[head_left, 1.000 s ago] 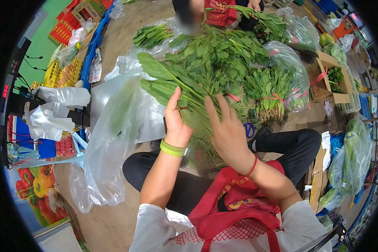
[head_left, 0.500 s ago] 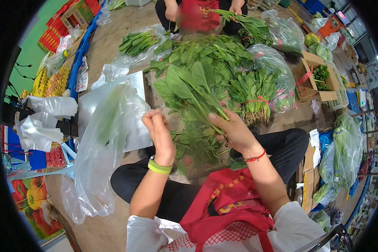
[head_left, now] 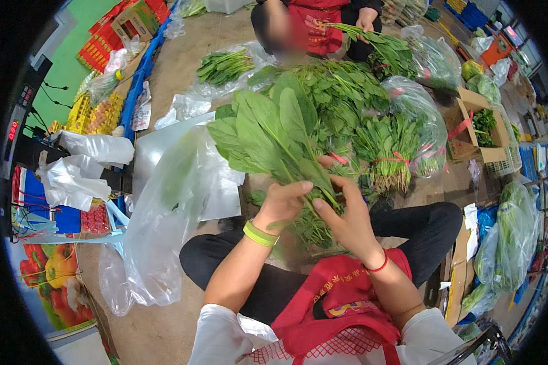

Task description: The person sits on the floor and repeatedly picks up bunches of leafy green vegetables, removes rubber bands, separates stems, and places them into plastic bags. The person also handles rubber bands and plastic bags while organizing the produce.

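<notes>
Gripping a bunch of leafy greens (head_left: 274,137) by its stems, both hands meet at the centre of the frame.

Left hand (head_left: 281,204) is closed around the stems from the left, a yellow-green wristband (head_left: 259,234) on its wrist; right hand (head_left: 347,216) pinches the same stems from the right, thumb and fingers curled on them, a red cord (head_left: 379,266) at its wrist. The broad leaves fan up and left from the hands, above a clear plastic bag (head_left: 164,213) that lies just left of the left forearm. Where the stems end is hidden inside the two grips, and loose greens beneath the hands blur into the pile (head_left: 341,91) behind. At the top edge, another person's hand (head_left: 366,19) holds a separate bunch; their body is cut off by the frame.
</notes>
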